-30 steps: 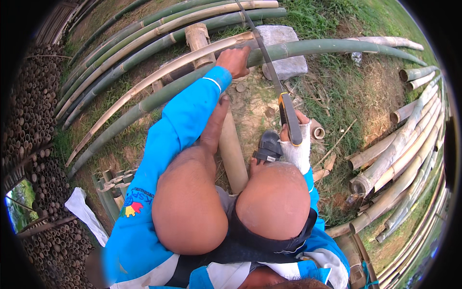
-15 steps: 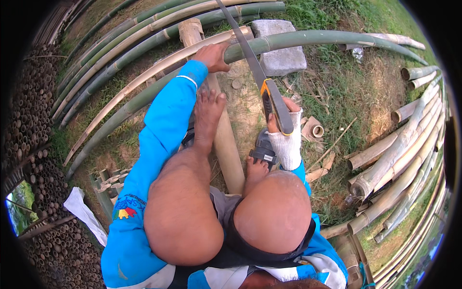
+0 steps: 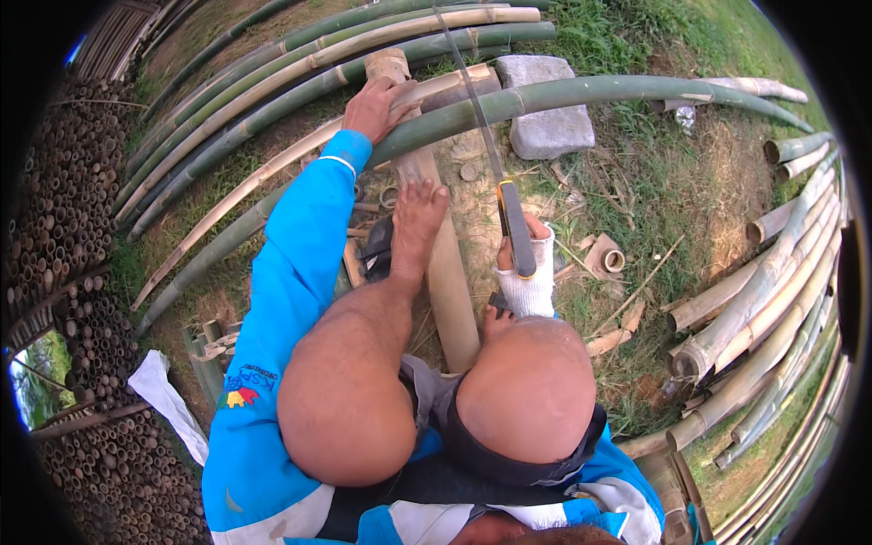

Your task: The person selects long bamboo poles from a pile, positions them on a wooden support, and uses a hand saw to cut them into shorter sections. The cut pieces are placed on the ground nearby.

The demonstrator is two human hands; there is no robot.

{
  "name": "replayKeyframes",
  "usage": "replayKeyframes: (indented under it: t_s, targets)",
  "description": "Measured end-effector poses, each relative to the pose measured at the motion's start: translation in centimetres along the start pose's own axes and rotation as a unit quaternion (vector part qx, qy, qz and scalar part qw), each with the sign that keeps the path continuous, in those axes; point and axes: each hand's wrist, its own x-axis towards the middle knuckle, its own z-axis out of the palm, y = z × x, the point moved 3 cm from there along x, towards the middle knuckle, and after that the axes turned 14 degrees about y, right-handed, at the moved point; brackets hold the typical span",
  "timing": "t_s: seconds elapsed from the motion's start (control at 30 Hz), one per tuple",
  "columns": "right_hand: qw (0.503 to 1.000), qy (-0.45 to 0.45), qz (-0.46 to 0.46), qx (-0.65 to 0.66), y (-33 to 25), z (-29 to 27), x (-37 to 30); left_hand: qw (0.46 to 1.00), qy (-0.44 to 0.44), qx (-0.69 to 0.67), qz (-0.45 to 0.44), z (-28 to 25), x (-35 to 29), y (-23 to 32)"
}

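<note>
My right hand, in a white knitted glove with bare fingertips, is closed round the black and yellow handle of a handsaw. The saw's long blade points away from me and crosses a green bamboo pole. Whether its teeth are in the pole I cannot tell. My bare left hand lies just beyond this pole, its fingers bent over a pale split bamboo alongside it. Beneath both runs a thick bamboo log, with my bare left foot against it.
A grey stone block sits under the green pole. Several long bamboo poles lie beyond, and more are heaped at the right. Cut bamboo pieces are stacked at the left, near a white cloth. A bamboo ring lies on the grass.
My left hand has shifted from the green pole onto the split bamboo. The saw handle has moved back toward me and a little left. The whole view has shifted slightly.
</note>
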Motion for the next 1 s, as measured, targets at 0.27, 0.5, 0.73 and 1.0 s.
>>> replayKeyframes:
  t_s: [0.27, 0.5, 0.73, 1.0]
  targets:
    - [0.999, -0.034, 0.008, -0.029, 0.0, 1.2, -0.8, 0.989, 0.04, 0.141, -0.014, -0.9, 1.2, -5.2]
    - [1.0, 0.0, 0.03, 0.007, -0.4, 2.1, -0.8, 0.946, 0.206, 0.218, -0.12, -1.3, 3.5, -6.4]
    - [0.996, -0.017, 0.09, 0.014, -2.1, -0.1, 1.0, 0.989, -0.076, -0.125, -0.031, 2.0, 0.1, 7.7]
    - [0.997, -0.028, -0.006, -0.078, -3.6, -3.9, -0.8, 0.975, -0.197, 0.032, -0.094, 5.0, 1.0, 8.6]
